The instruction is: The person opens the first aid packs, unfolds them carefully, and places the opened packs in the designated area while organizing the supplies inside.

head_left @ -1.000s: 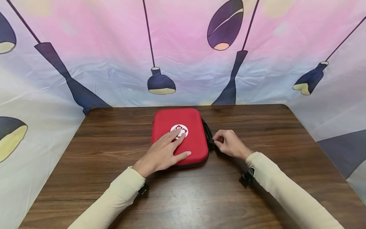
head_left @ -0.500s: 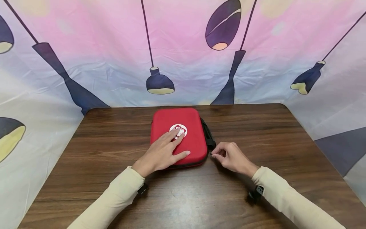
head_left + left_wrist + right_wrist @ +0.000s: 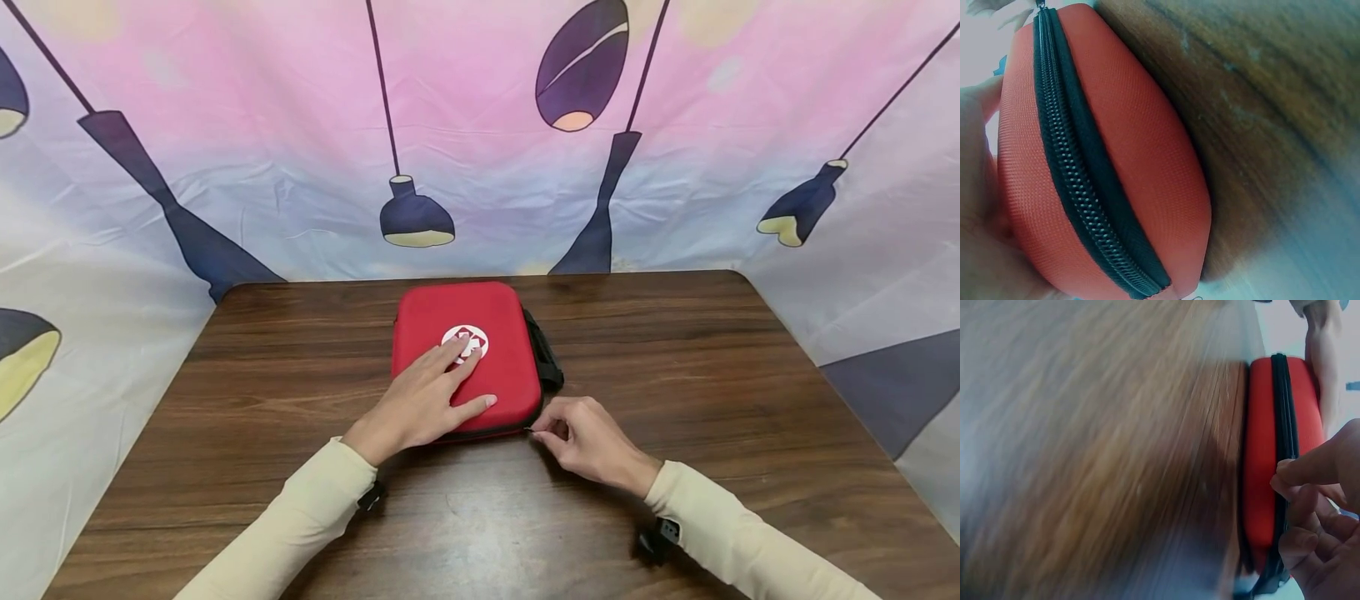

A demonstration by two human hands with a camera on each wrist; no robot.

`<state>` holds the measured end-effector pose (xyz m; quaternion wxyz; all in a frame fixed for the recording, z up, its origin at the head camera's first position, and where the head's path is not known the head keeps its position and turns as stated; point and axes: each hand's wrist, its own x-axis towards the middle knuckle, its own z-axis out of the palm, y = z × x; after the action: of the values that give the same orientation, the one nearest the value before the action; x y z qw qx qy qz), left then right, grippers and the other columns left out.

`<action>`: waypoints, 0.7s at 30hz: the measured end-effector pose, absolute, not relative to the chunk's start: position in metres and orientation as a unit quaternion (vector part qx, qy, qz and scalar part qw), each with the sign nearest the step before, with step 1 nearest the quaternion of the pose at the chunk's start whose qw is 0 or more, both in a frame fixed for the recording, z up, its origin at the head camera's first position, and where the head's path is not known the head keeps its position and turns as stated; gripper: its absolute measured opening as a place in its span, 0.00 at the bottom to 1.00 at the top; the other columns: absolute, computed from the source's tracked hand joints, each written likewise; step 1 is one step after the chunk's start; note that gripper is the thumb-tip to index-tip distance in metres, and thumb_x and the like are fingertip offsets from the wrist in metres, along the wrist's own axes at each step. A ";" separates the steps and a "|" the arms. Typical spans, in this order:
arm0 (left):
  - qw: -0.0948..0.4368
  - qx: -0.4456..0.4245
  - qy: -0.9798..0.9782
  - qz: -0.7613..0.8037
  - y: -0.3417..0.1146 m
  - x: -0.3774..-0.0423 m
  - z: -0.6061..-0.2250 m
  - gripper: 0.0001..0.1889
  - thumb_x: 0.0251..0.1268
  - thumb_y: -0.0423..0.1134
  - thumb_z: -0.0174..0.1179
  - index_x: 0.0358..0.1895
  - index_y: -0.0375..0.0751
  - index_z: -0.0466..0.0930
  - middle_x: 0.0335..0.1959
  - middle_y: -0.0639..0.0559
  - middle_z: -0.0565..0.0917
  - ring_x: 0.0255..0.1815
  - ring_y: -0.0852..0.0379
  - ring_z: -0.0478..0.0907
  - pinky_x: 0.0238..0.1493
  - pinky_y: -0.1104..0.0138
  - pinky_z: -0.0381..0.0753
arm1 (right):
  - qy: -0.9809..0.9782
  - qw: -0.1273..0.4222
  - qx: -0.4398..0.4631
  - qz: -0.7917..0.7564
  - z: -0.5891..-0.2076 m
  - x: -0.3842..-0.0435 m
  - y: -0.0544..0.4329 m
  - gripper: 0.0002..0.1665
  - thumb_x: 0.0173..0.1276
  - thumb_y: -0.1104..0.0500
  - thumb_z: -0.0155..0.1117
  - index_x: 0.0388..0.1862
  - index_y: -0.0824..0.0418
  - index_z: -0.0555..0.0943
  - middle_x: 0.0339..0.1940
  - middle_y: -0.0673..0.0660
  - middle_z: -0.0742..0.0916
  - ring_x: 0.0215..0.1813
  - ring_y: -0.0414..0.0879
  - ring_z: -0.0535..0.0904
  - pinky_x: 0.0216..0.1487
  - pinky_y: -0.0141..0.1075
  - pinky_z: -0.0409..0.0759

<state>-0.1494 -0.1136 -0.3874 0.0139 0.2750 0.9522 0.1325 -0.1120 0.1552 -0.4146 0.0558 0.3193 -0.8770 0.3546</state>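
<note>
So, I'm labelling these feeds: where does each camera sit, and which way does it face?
Head: on the head, facing forward and down at the red case on the table; left hand, right hand and sleeves show.
Left wrist: on that wrist, facing the case's zipper; both hands partly show.
Right wrist: on that wrist, facing the case across the table; right hand and left arm show.
Shared: both wrist views show case, zipper and table.

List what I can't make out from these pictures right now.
Zipper pull: hidden by the fingers of the right hand in the right wrist view; tiny in the head view.
Emblem: partly covered by the left hand, head view.
Inside of the red case: hidden by its shell, all views.
Tabletop: blurred, right wrist view.
</note>
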 end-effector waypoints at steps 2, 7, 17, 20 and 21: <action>0.013 0.274 0.952 0.134 -0.114 -0.149 -0.387 0.42 0.71 0.68 0.52 0.78 0.45 0.62 0.81 0.43 0.56 0.81 0.45 0.53 0.79 0.51 0.52 | -0.880 0.057 0.319 0.346 -0.414 -0.110 0.150 0.07 0.59 0.68 0.76 0.29 0.57 0.88 0.25 0.43 0.85 0.26 0.29 0.77 0.26 0.25 0.77; 0.012 0.274 0.952 0.134 -0.113 -0.149 -0.388 0.41 0.71 0.67 0.52 0.79 0.45 0.62 0.81 0.43 0.56 0.81 0.46 0.52 0.79 0.52 0.51 | -0.882 0.061 0.329 0.332 -0.413 -0.106 0.136 0.06 0.59 0.68 0.75 0.30 0.57 0.89 0.26 0.44 0.87 0.24 0.29 0.74 0.25 0.25 0.74; 0.008 0.276 0.951 0.140 -0.113 -0.148 -0.387 0.40 0.72 0.66 0.52 0.78 0.45 0.63 0.81 0.44 0.57 0.81 0.46 0.53 0.79 0.51 0.52 | -0.894 0.100 0.334 0.281 -0.413 -0.107 0.133 0.06 0.58 0.68 0.75 0.29 0.57 0.89 0.28 0.45 0.87 0.27 0.33 0.78 0.28 0.27 0.78; 0.004 0.279 0.950 0.142 -0.114 -0.147 -0.385 0.39 0.72 0.65 0.53 0.78 0.45 0.63 0.81 0.43 0.57 0.80 0.46 0.54 0.79 0.50 0.54 | -0.894 0.104 0.337 0.276 -0.413 -0.109 0.137 0.06 0.58 0.68 0.74 0.29 0.57 0.89 0.29 0.46 0.87 0.27 0.33 0.78 0.28 0.27 0.78; 0.002 0.280 0.950 0.140 -0.115 -0.147 -0.385 0.39 0.72 0.65 0.52 0.78 0.46 0.63 0.80 0.43 0.58 0.80 0.46 0.54 0.78 0.50 0.55 | -0.894 0.104 0.338 0.277 -0.413 -0.109 0.139 0.06 0.58 0.68 0.74 0.29 0.57 0.89 0.29 0.46 0.87 0.27 0.33 0.78 0.28 0.27 0.78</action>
<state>-0.1466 -0.1147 -0.3851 0.0024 0.2801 0.9497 0.1399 -0.1092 0.1388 -0.4128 0.1043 0.3376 -0.8937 0.2767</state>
